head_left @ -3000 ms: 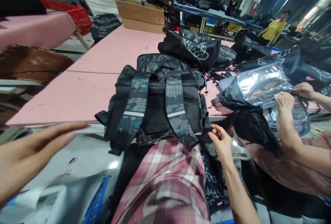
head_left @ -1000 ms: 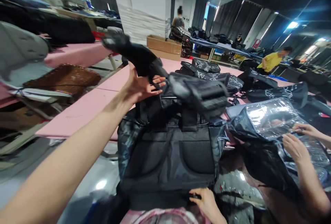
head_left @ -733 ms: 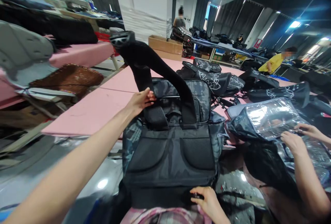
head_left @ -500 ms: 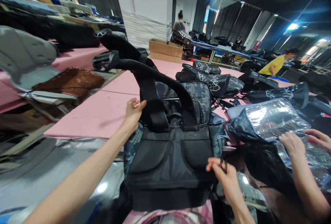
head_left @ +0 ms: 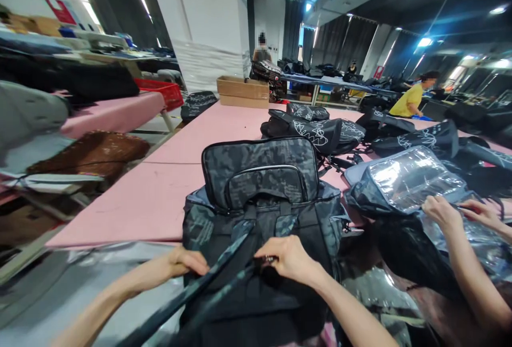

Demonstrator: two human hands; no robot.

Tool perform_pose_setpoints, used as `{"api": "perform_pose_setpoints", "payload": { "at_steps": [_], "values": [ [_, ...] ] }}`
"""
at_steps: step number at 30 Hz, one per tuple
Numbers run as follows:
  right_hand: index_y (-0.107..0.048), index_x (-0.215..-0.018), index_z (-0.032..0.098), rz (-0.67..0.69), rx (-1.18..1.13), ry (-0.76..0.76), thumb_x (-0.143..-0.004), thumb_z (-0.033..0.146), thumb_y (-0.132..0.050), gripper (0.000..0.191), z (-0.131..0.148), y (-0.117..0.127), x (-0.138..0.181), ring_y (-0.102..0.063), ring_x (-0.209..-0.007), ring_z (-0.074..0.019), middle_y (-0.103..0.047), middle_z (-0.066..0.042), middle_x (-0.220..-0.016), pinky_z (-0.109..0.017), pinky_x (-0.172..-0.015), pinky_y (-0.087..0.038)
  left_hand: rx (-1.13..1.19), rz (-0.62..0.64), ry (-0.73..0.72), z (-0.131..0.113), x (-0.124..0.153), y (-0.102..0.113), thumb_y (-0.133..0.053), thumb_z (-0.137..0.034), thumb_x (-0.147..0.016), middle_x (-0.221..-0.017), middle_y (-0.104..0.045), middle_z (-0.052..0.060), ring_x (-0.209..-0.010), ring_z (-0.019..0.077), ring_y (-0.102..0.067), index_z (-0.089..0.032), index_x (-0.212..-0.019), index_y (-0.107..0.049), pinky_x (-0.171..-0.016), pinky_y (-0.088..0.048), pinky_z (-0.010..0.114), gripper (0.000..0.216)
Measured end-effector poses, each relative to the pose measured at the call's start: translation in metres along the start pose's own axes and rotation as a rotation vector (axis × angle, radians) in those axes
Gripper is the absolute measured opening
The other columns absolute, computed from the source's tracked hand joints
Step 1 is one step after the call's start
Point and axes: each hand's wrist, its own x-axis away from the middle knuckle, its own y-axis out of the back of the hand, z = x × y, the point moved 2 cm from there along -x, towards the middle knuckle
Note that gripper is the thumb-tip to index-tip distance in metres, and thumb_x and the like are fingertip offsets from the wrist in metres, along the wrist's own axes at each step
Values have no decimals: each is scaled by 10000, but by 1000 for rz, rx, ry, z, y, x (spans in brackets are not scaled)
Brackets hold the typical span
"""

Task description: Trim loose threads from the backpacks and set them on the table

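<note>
A dark camouflage backpack stands at the table's near edge with its back panel toward me. Its two shoulder straps hang down toward me, slanting to the lower left. My left hand has its fingers closed at the edge of one strap. My right hand is closed over the middle of the back panel, close to the straps. A small dark object shows between its fingers, too hidden to name. The lower part of the panel is shaded and partly covered by the straps and my arms.
The pink table stretches away ahead, with a cardboard box and several black bags on it. To my right, a co-worker's hands work at a bag with a clear plastic panel. A chair stands at left.
The shoulder straps have swung from above the backpack down toward me, uncovering its top. My left hand has moved down to a strap. My right hand has moved left onto the back panel.
</note>
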Motion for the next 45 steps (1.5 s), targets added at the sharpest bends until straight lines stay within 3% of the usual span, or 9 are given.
{"api": "perform_pose_setpoints", "payload": {
  "at_steps": [2, 7, 13, 19, 23, 32, 38, 42, 45],
  "values": [
    [-681, -990, 266, 46, 10, -35, -799, 112, -525, 291, -2, -7, 22, -634, -881, -121, -689, 11, -963, -182, -748, -426, -135, 10, 19, -7, -6, 5, -667, -359, -571, -672, -684, 56, -649, 231, -619, -225, -627, -707, -612, -483, 307, 150],
    [-694, -946, 260, 56, 12, -78, -747, 40, -475, 369, -9, -2, 38, -633, -870, -116, -690, 19, -935, -174, -734, -417, -367, -382, -330, -50, -78, -4, -599, -328, -685, -1015, -666, 56, -989, 242, -577, -231, -907, -682, -934, -404, 327, 255],
    [-705, -896, 248, 76, 38, -128, -723, 28, -449, 379, -15, 0, 52, -637, -870, -124, -691, 15, -947, -176, -732, -415, -521, -274, -420, -75, -146, -54, -529, -280, -747, -942, -667, 93, -965, 277, -563, -158, -930, -662, -919, -380, 362, 256],
    [-698, -944, 261, 61, 6, -115, -790, 92, -506, 299, -19, -2, 64, -635, -885, -113, -686, 25, -976, -173, -756, -419, -691, 186, -475, -54, -78, -107, -617, -198, -686, -721, -683, 28, -719, 210, -617, -202, -744, -700, -695, -438, 261, 102],
    [-694, -959, 277, 96, 5, -105, -781, 84, -535, 307, -19, -4, 66, -631, -902, -112, -681, 35, -990, -171, -756, -421, -1098, 247, -473, -41, -38, -131, -439, -34, -727, -740, -665, 78, -739, 217, -613, -170, -794, -658, -710, -443, 314, 266],
    [-692, -940, 283, 83, -48, -101, -766, 55, -557, 317, -27, -10, 71, -628, -901, -113, -669, 31, -1006, -180, -797, -438, -837, 298, -385, -24, -18, -117, -368, -100, -837, -1364, -445, 111, -1286, 209, -362, -139, -1310, -423, -1084, -251, 406, 477],
    [-685, -954, 278, 99, -46, -90, -779, 86, -567, 286, -23, -7, 67, -626, -917, -122, -665, 20, -1021, -198, -809, -450, -534, 331, -296, -15, -10, -100, -438, -229, -841, -1428, -352, 42, -1350, 217, -228, -235, -1310, -444, -1107, -179, 428, 469],
    [-673, -987, 273, 115, -11, -37, -796, 140, -570, 254, -16, 1, 57, -632, -898, -131, -667, 6, -1012, -208, -788, -460, -237, 58, -227, -19, -8, -64, -438, -392, -833, -1230, -584, 61, -1170, 217, -500, -210, -1099, -626, -1014, -363, 357, 373],
    [-669, -995, 274, 120, 17, 14, -812, 134, -534, 267, -7, 7, 48, -638, -876, -130, -678, 5, -975, -209, -771, -463, -157, -184, 57, -4, 4, -40, -508, -545, -741, -739, -696, 60, -772, 246, -652, -175, -808, -683, -631, -520, 311, 415]
  ]
}}
